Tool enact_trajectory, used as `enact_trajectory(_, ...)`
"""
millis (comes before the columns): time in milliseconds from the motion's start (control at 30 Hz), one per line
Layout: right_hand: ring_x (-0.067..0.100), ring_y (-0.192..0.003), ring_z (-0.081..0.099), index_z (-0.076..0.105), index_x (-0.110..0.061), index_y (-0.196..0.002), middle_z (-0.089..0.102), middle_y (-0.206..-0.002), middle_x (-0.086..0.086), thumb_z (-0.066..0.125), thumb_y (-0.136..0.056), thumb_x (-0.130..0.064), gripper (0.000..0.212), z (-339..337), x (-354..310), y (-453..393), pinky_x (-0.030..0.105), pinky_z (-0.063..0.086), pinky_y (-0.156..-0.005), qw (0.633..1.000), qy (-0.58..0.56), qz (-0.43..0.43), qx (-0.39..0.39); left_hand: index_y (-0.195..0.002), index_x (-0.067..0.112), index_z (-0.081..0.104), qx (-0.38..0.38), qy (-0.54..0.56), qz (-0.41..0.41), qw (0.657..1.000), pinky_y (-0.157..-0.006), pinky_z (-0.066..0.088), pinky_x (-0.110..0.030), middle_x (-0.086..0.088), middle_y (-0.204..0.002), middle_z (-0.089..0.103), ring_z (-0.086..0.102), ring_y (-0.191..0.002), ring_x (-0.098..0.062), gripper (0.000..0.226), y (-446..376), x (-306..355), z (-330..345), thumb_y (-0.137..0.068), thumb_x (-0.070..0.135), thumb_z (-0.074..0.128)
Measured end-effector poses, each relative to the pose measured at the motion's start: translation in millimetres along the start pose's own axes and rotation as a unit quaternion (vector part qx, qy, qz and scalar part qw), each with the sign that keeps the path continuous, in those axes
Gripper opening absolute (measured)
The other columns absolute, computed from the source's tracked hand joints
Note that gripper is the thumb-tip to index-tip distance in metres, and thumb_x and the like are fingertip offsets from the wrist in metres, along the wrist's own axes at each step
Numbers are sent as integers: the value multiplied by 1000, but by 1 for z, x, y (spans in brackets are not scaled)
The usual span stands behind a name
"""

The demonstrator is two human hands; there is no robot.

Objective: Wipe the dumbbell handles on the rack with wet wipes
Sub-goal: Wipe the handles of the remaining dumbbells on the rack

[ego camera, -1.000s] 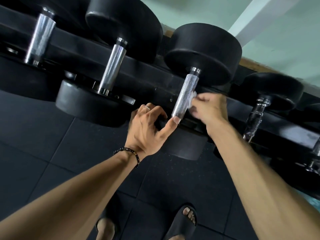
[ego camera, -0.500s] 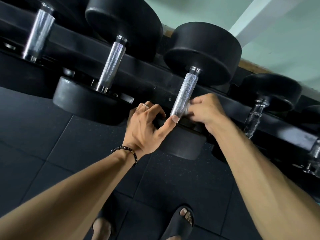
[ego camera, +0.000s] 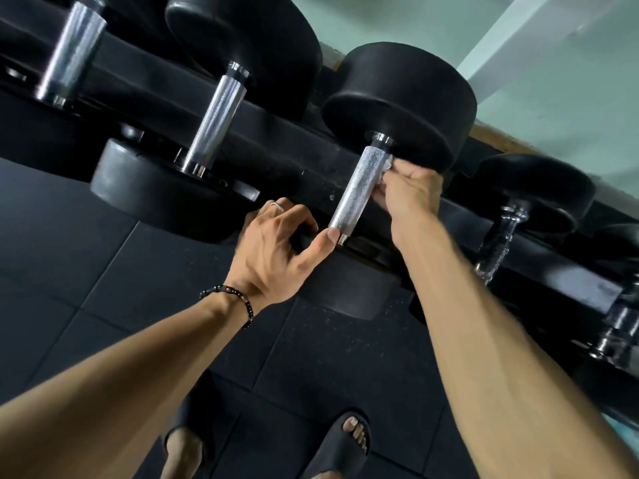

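Hands sat close together at one dumbbell on the rack (ego camera: pixel 290 167) when I logged this frame. Right hand (ego camera: pixel 411 191) gripped a crumpled white wet wipe (ego camera: pixel 387 167), fingers curled round it, pressing it against the right side of the knurled chrome handle (ego camera: pixel 359 188) near its upper end, just below the far black weight head (ego camera: pixel 401 98). Only a small bit of the wipe showed past the fingers. Left hand (ego camera: pixel 276 243) held nothing; its fingers curled over the near edge of the rack beside the handle, thumb stretched out with the tip touching the handle's lower end. I noted a ring (ego camera: pixel 277 206) on one finger and a dark beaded bracelet (ego camera: pixel 238 299) at that wrist.

Near weight head (ego camera: pixel 345 288) of the same dumbbell hung below the rack rail, partly hidden. Further left on the rack lay a second dumbbell with a chrome handle (ego camera: pixel 218 122), and a third handle (ego camera: pixel 71 50) beyond it. To the right, a smaller dumbbell (ego camera: pixel 532 198), its handle blurred. Below, dark rubber floor tiles (ego camera: pixel 69 254) and two feet in black slides (ego camera: pixel 342 447). Pale green wall (ego camera: pixel 570 81) behind the rack.
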State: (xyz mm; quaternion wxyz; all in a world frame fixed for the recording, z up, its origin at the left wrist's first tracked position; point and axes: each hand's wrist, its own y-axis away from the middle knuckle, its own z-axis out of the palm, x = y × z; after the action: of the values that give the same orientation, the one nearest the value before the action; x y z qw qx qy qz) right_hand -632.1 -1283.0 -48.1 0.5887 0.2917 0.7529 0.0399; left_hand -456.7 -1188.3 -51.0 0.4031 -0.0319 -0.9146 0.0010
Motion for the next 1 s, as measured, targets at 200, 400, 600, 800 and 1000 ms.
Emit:
enact_trajectory(200, 17, -77, 68, 74, -16, -63, 72, -80, 9, 63, -83, -3, 26, -13, 11, 18, 43, 62, -79, 996, 45, 0, -73, -77, 17, 64, 6, -4, 0, 1000, -76, 43, -36, 2, -76, 55, 48, -75, -15, 55, 0, -2, 1, -87, 66, 42)
enact_trajectory(400, 13, -71, 70, 73, -17, -63, 73, -72, 0, 55, -83, 3, 33, -5, 16, 10, 35, 61, -71, 996, 3, 44, -72, -77, 16, 64, 5, 0, -5, 1000, -74, 43, -33, 2, -76, 55, 49, -76, -15, 56, 0, 0, 0, -86, 67, 42)
enact_trajectory(600, 19, -78, 71, 72, -14, -75, 74, -81, 6, 54, -84, 6, 28, -15, 20, 3, 35, 61, -76, 987, 27, 42, -150, -78, 18, 64, 1, -1, -4, 1000, -74, 44, -34, 3, -78, 56, 50, -76, -14, 57, 0, -2, 1, -87, 68, 40)
enact_trajectory(800, 28, -87, 71, 78, -27, -72, 76, -88, 9, 56, -62, -11, 28, -21, 46, 20, 46, 56, -87, 962, 108, 47, -248, -78, 17, 65, 3, -2, -5, 1000, -73, 43, -32, 2, -79, 57, 49, -76, -14, 58, 0, 0, 0, -86, 69, 39)
enact_trajectory(1000, 23, -97, 72, 55, -11, -79, 75, -101, 15, 30, -82, 19, 39, -6, 10, -14, 31, 58, -76, 955, -217, 89, -179, -77, 18, 63, 1, 2, -5, 1000, -75, 44, -32, 3, -78, 56, 51, -78, -14, 57, 0, -2, 1, -86, 69, 40)
